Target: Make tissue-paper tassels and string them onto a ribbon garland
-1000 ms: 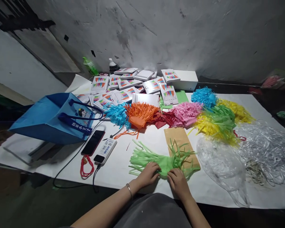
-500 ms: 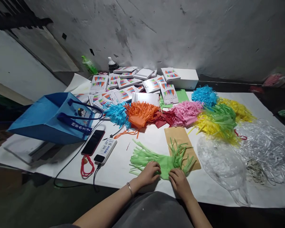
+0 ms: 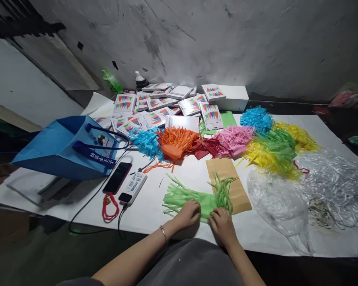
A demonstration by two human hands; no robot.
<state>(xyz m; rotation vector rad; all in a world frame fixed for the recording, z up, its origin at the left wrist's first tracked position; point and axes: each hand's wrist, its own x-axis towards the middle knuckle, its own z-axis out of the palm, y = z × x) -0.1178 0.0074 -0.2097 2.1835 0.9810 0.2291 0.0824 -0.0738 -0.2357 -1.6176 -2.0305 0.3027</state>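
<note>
Our green fringed tissue (image 3: 208,201) lies on the white-covered table near its front edge, a plain band in the middle and cut strips at both ends. Our left hand (image 3: 189,213) rests on the near side of the band, fingers bent and partly curled; our right hand (image 3: 222,225) sits just beside it, curled in the same way at the near edge. Both touch the tissue, but the fingertips are tucked out of sight, so we cannot tell whether we pinch it or only press it flat.

The material looks thin, so uneven pressure or a pull between our hands could crease the band or tear it at the base of a cut. The strips at the left end fan out loosely; those at the right bunch together over the brown sheet (image 3: 234,192), where they could tangle or fold under if we drag the band sideways. The brown sheet might slide along with them.

Farther right, the clear plastic bag (image 3: 277,198) and the silver strands (image 3: 334,186) could catch a stray strip if the tissue swings that way. On the left, the black cable (image 3: 74,217) could snag our forearm in a wide sweep.
</note>
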